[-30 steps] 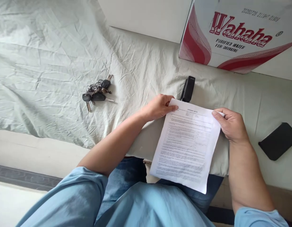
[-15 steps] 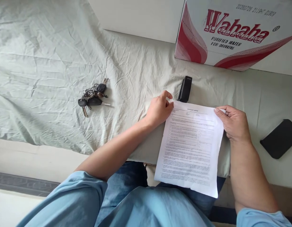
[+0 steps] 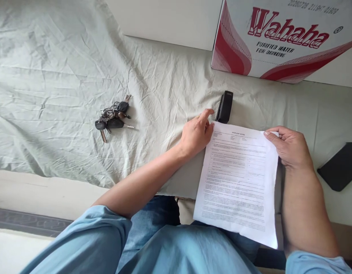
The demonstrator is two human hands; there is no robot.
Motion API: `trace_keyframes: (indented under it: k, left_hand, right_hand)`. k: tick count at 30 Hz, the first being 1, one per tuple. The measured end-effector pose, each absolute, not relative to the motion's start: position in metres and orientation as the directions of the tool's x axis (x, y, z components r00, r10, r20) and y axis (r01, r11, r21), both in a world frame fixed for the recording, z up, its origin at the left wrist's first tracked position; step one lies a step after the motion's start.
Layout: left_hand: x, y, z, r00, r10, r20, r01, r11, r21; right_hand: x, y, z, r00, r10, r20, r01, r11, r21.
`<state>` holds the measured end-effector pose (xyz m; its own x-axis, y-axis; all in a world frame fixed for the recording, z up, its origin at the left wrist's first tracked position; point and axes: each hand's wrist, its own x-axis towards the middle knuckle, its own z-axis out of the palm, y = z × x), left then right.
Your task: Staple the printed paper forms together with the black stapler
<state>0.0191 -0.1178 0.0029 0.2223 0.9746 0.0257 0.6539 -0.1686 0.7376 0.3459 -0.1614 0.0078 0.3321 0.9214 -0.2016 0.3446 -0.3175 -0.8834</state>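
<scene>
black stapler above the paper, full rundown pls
The black stapler is a slim, dark, matte-looking bar, closed as far as can be seen. It lies flat on the wrinkled pale sheet, long axis running away from the person, slightly tilted. Its near end sits at the top left corner of the printed paper; whether they touch cannot be told. The left hand is beside it, fingertips close to its near end, contact unclear. The right hand holds the paper's right corner.

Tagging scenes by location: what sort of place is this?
Probably a home, likely a bedroom: a wrinkled sheet covers a bed-like surface, with keys, a stapler and a Wahaha water carton on it. The hands work on a printed sheet of paper.
</scene>
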Motion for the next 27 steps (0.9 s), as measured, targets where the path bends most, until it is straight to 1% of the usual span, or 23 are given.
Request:
trace_keyframes:
  k: [3, 7, 9, 12, 16, 21, 24, 27]
  left_hand:
    - [0.019, -0.116, 0.002, 0.247, 0.969, 0.02, 0.681, -0.189, 0.707]
    - [0.02, -0.113, 0.002, 0.26, 0.966, -0.007, 0.732, -0.192, 0.653]
    - [0.02, -0.113, 0.001, 0.243, 0.97, 0.004, 0.723, -0.184, 0.666]
    - [0.019, -0.116, 0.002, 0.227, 0.973, 0.032, 0.673, -0.181, 0.717]
    - [0.016, -0.118, 0.001, 0.215, 0.975, 0.048, 0.63, -0.176, 0.757]
    - [0.013, -0.117, -0.009, 0.195, 0.965, 0.173, 0.583, -0.256, 0.771]
    - [0.013, -0.116, -0.013, 0.186, 0.963, 0.197, 0.584, -0.27, 0.766]
    - [0.013, -0.114, -0.013, 0.196, 0.968, 0.154, 0.634, -0.245, 0.734]
  right_hand:
    - [0.347, -0.162, 0.01, 0.3, 0.924, -0.238, 0.346, -0.337, -0.876]
    - [0.344, -0.163, 0.012, 0.325, 0.919, -0.222, 0.307, -0.324, -0.895]
    - [0.342, -0.162, 0.014, 0.348, 0.912, -0.217, 0.27, -0.319, -0.908]
    - [0.339, -0.161, 0.019, 0.396, 0.886, -0.241, 0.221, -0.347, -0.912]
    - [0.335, -0.158, 0.027, 0.444, 0.855, -0.269, 0.197, -0.386, -0.901]
    - [0.334, -0.157, 0.033, 0.49, 0.832, -0.259, 0.19, -0.392, -0.9]
    - [0.334, -0.158, 0.032, 0.47, 0.832, -0.296, 0.136, -0.399, -0.907]
    - [0.333, -0.159, 0.026, 0.393, 0.866, -0.309, 0.094, -0.372, -0.924]
